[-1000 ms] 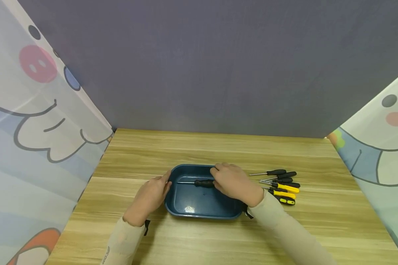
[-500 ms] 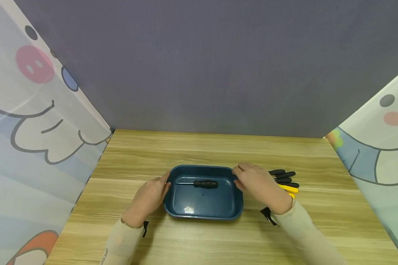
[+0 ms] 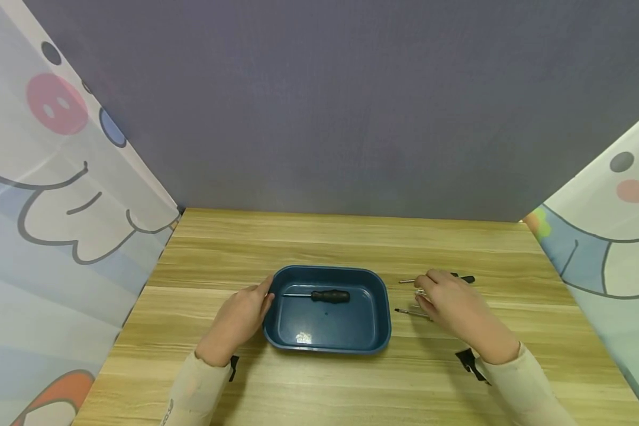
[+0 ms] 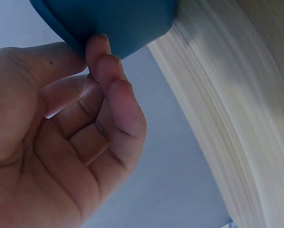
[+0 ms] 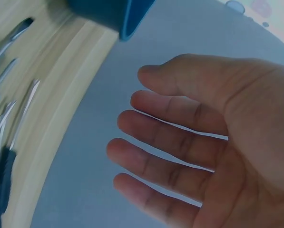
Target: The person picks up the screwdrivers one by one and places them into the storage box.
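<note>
At the left end of a blue tray (image 3: 325, 352), my left hand (image 3: 241, 319) pinches the rim between thumb and fingers; the left wrist view shows the tray wall (image 4: 127, 28) at the fingertips. One black-handled screwdriver (image 3: 330, 296) lies inside the tray, its shaft pointing left. My right hand (image 3: 458, 307) is over the loose screwdrivers to the right of the tray and hides most of their handles. In the right wrist view the right hand (image 5: 194, 137) holds nothing, fingers extended and slightly spread, with several screwdriver shafts (image 5: 25, 114) off to its left.
The wooden table (image 3: 319, 390) carries the tray near its middle. A grey panel (image 3: 351, 106) rises behind the table's back edge. Printed cartoon cloths hang on the left (image 3: 42, 225) and right sides.
My right hand has moved right, from inside the tray over its right rim to above the loose screwdrivers. The black-handled screwdriver stays in the tray. My left hand keeps its place.
</note>
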A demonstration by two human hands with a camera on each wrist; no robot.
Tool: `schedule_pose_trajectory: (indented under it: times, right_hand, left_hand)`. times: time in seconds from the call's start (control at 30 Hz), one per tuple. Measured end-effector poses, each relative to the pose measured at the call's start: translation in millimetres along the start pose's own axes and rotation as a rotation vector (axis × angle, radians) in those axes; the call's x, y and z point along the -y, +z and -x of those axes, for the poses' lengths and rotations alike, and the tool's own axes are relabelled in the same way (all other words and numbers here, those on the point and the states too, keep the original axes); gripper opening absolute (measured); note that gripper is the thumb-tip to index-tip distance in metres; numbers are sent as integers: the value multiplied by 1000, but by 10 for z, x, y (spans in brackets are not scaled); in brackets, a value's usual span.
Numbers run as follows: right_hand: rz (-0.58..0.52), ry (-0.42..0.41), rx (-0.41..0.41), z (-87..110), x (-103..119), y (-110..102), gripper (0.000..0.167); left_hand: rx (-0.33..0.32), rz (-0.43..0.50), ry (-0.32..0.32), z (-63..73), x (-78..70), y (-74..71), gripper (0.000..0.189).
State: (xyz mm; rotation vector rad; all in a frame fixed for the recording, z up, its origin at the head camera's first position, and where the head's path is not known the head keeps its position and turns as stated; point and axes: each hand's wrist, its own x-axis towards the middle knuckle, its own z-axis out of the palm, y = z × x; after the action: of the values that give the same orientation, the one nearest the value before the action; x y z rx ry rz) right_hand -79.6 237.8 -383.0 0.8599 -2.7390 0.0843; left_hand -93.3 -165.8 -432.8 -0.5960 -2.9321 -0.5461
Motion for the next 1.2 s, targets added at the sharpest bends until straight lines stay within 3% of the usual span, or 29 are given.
schedule_pose_trajectory:
  times: [0.47,0.6,0.93,1.2]
  right_hand:
    - [-56,149,7,516,-299,76,28]
    - [-64,214,77,627,-341,114,29]
    - [-126,314,192,832,-446,325,23]
    - [-125,322,174,889,-461,420,28]
  left_hand:
    - [2,7,1,-20,9,-3,42]
    - [5,8,-2,-17,9,-5,42]
    - [-10,11,-1,5,-3,3,42]
    - [-15,8,0,10,-2,9,41]
